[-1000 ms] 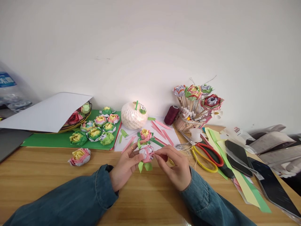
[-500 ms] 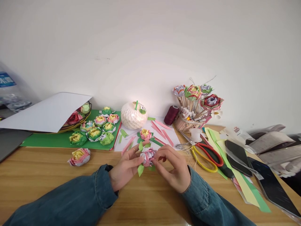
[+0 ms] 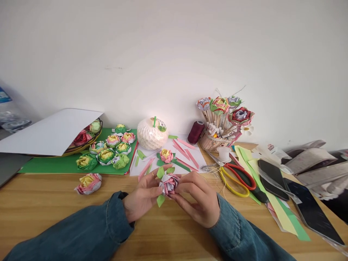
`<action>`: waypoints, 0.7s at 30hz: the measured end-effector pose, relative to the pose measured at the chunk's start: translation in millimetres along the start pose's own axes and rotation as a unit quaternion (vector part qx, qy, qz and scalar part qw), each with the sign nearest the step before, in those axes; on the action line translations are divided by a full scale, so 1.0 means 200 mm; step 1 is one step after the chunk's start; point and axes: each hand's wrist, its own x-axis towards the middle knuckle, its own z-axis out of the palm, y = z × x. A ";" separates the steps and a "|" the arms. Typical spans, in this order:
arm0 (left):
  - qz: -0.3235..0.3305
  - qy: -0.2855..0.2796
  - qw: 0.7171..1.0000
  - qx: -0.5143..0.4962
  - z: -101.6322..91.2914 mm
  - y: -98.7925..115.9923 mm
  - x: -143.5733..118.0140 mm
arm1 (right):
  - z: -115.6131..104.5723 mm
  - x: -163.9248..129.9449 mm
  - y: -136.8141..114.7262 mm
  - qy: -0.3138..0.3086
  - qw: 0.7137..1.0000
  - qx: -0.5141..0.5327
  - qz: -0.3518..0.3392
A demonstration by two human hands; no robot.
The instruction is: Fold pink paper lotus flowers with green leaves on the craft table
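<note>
Now paper flower [image 3: 169, 183] higher, leaves up, between both hands

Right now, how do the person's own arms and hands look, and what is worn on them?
Both arms wear dark blue denim sleeves with stitched cuffs at the wrists. The left hand is bare with a thin ring on one finger; the right hand is bare, no ring visible.

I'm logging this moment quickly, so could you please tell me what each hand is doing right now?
Left hand: closed on the paper flower, fingers at its left side.
Right hand: closed on the same paper flower from the right.
</note>
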 end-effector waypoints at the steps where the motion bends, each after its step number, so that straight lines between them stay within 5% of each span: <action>1: -0.001 -0.004 1.000 0.000 0.00 0.00 0.00 | 0.00 0.00 0.00 0.001 1.000 0.001 -0.006; 21: -0.019 0.010 0.999 0.029 0.00 -0.01 -0.01 | -0.01 0.02 0.01 -0.028 0.998 0.019 -0.050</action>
